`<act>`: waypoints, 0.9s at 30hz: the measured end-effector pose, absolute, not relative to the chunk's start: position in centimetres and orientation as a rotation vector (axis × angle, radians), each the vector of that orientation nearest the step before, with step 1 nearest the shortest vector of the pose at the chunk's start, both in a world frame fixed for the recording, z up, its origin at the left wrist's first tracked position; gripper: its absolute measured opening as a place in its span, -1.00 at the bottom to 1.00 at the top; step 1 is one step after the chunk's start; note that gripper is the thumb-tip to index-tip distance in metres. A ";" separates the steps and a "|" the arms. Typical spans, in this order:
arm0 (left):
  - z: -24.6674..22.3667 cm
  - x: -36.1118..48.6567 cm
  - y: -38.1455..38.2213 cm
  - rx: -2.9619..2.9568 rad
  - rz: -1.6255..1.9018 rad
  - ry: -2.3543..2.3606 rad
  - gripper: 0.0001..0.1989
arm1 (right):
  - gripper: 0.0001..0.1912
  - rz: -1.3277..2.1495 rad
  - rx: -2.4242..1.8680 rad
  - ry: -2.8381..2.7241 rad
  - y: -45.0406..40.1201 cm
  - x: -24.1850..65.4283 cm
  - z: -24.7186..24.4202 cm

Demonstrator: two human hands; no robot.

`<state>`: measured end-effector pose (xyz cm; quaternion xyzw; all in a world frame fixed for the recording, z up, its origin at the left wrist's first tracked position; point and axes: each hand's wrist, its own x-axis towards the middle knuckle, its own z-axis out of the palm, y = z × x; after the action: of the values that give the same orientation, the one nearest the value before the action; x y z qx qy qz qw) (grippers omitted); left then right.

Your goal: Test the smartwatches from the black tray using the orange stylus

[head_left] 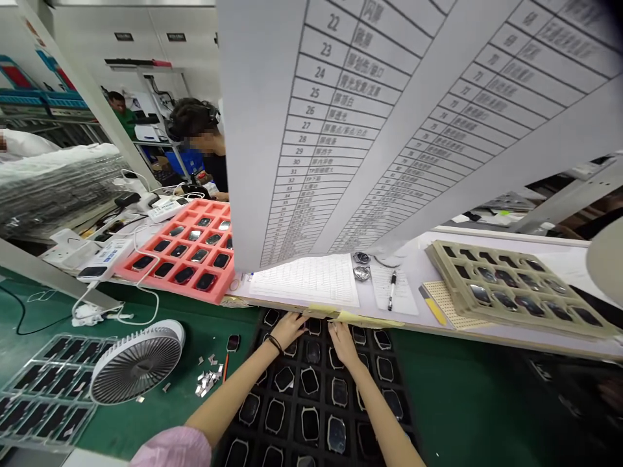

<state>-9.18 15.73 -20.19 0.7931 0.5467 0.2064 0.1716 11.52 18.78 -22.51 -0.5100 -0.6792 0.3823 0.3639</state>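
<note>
My left hand (288,329) reaches to the far rows of a black tray (324,389) that holds many square watch cases with dark screens. My fingers there look apart, with the tips near one watch case (314,327) in the far row. On the other side of that case is my right hand (343,344), fingers pointing forward and slightly apart. Neither hand shows anything lifted. My fingertips are small in view and partly hidden, so I cannot tell whether they touch the case. A dark band circles my left wrist.
A white fan (139,366), metal pieces (208,381) and a single watch (233,342) lie left. The shelf bears a pink tray (221,285), pen (392,290) and beige trays (516,285). A printed sheet (341,130) hangs ahead. Clear trays (48,389) lie far left. People sit behind.
</note>
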 end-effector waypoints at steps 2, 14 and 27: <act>-20.2 -10.3 15.2 2.293 0.553 1.589 -0.62 | -0.51 0.936 -1.301 -1.813 19.3 11.5 -23.3; -18.9 -5.6 11.1 2.409 0.528 1.535 -0.67 | -0.48 0.652 -1.309 -2.017 13.9 14.4 -23.1; -18.5 8.1 20.4 2.356 0.187 1.503 -0.73 | -0.51 0.329 -1.607 -1.952 -1.1 23.8 -24.9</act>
<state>8.12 20.43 -18.50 0.8289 0.5290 0.0658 0.1695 23.82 -1.05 -24.92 -0.6029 -0.7322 0.1234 0.2919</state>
